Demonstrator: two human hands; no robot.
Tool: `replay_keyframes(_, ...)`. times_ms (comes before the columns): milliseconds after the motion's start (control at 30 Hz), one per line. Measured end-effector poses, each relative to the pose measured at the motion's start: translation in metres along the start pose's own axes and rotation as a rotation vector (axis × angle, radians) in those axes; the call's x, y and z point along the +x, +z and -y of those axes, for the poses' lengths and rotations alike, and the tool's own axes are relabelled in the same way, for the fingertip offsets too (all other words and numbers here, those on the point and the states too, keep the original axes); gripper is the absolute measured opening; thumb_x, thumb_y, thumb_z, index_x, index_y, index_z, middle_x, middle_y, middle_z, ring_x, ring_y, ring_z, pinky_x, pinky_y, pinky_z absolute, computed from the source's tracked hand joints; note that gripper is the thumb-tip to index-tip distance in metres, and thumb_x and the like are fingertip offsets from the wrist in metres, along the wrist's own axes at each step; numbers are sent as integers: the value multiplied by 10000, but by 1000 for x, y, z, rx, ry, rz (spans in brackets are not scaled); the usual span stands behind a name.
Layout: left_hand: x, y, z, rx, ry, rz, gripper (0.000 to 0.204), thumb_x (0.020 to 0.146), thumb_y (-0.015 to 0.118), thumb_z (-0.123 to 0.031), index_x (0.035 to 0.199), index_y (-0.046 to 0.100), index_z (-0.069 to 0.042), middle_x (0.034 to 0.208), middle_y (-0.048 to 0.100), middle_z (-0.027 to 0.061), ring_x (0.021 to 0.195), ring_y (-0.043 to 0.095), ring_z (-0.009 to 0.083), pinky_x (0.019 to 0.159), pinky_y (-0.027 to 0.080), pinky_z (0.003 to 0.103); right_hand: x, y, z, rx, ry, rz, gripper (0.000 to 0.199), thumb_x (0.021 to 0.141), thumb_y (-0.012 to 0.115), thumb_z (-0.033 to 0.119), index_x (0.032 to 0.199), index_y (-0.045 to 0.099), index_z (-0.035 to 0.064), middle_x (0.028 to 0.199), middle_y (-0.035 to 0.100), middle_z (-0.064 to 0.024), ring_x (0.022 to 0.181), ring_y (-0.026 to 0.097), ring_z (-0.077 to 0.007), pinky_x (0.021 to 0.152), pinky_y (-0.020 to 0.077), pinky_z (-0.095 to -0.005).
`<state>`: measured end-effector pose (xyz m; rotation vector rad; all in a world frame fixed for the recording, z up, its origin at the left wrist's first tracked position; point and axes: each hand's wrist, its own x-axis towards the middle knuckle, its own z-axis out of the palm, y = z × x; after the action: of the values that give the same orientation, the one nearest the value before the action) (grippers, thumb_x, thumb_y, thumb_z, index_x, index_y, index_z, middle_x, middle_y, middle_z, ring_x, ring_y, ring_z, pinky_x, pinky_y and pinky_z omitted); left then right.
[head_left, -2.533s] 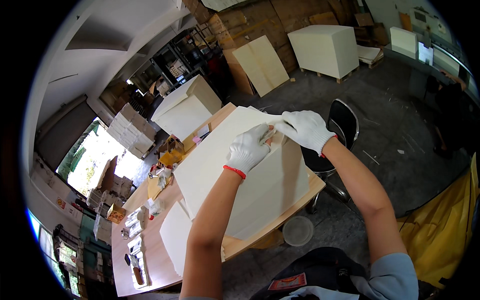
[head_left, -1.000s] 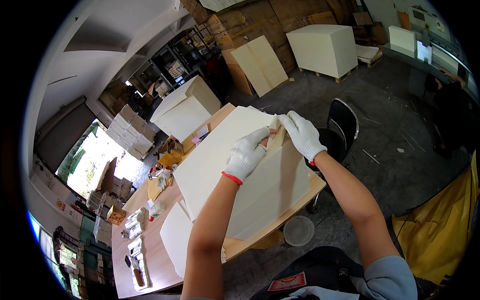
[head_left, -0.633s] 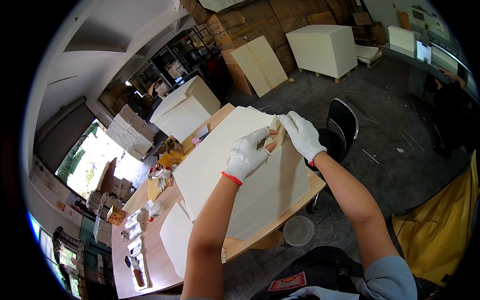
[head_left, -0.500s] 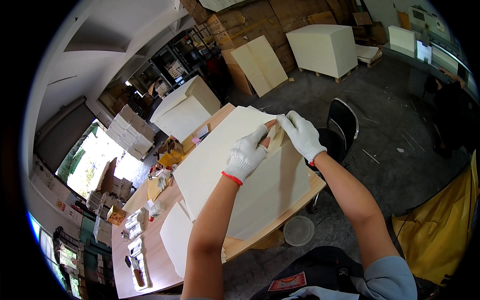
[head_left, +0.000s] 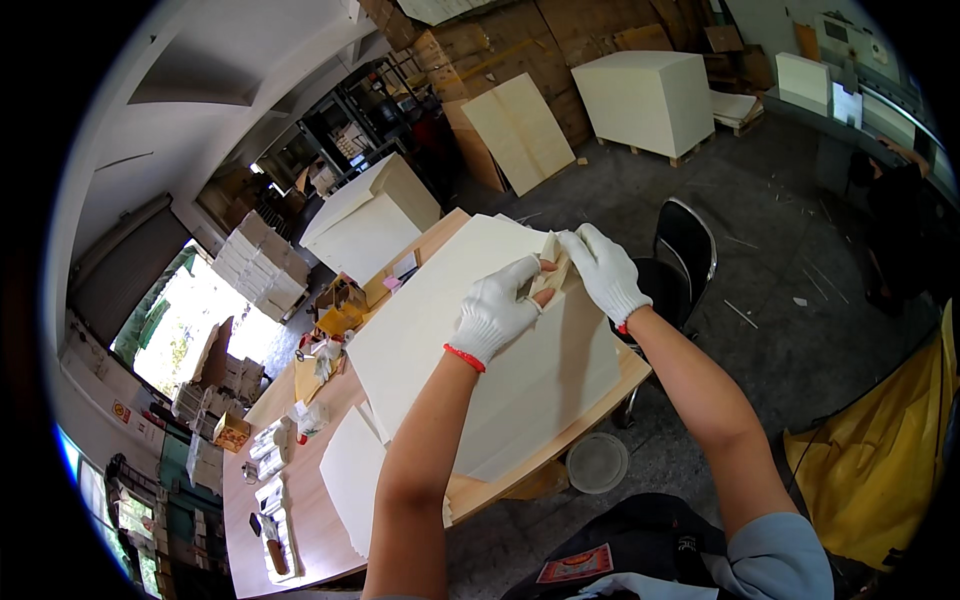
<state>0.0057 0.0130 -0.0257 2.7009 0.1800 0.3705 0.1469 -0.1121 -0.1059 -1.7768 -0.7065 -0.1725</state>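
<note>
Holding its thumb and forefinger partway apart, the left hand point(head_left: 497, 308) has its bare fingertips right at the bent-up corner point(head_left: 561, 280) of a big stack of white sheets point(head_left: 430, 310), which sits slantwise on the wooden table point(head_left: 330, 400). The right hand point(head_left: 603, 268) is hooked over the outer side of that same corner, fingers together and curving down; can't tell if they're actually gripping paper, since the glove hides it.

Room-wise: on the left a brown-handled tool point(head_left: 274, 550) and some white packs point(head_left: 268, 447) lie near the table edge, then a few loose sheets point(head_left: 352, 470) just beside the stack. The stack's near side leaves only a narrow strip of wood, with a round tub point(head_left: 597, 463) on the floor past it. A black chair point(head_left: 688, 240) is close by the right hand, and dark floor point(head_left: 760, 255) stretches well away beyond.

Pose: left forearm point(head_left: 435, 430) leans up and a bit right, back of the hand up. Right forearm point(head_left: 705, 390) slants up and left from a bent elbow.
</note>
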Motion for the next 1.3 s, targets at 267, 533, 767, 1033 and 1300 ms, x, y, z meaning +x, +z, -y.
replay_keyframes(267,-9,11,2,131,186,-199,432,883,675,-125,1308,697,-200,1085,745,159,976,719,378,856,577,458,2,-42,-8,-167,102,50,609,995,516,645,989,694,63,964,741,-215,965,699,-426,826,516,-509)
replay_keyframes(533,12,12,7,255,7,-127,363,878,718,-239,1239,752,-216,1101,755,161,984,721,385,860,578,467,5,-39,-9,-598,-361,213,495,979,566,559,864,669,88,824,710,-147,832,700,-374,741,526,-500)
replay_keyframes(767,24,17,20,182,-4,-118,344,905,716,-245,1246,755,-220,1142,757,141,1043,710,375,898,565,458,15,-24,-3,-295,-271,160,491,1022,524,544,973,690,85,931,725,-184,906,696,-407,791,523,-502)
replay_keyframes(1033,2,13,22,-160,2,-64,391,954,713,-186,1333,709,-90,1213,759,164,1032,724,265,932,549,382,4,-9,5,10,8,102,574,1056,463,559,1120,679,32,1078,713,-236,1045,661,-446,878,493,-483)
replay_keyframes(1300,2,9,13,-152,-99,-45,416,947,753,-254,1323,711,-80,1194,768,154,1022,717,224,918,548,357,4,-5,-3,-21,15,101,576,1061,453,552,1199,699,50,1119,719,-232,1076,663,-443,905,500,-475)
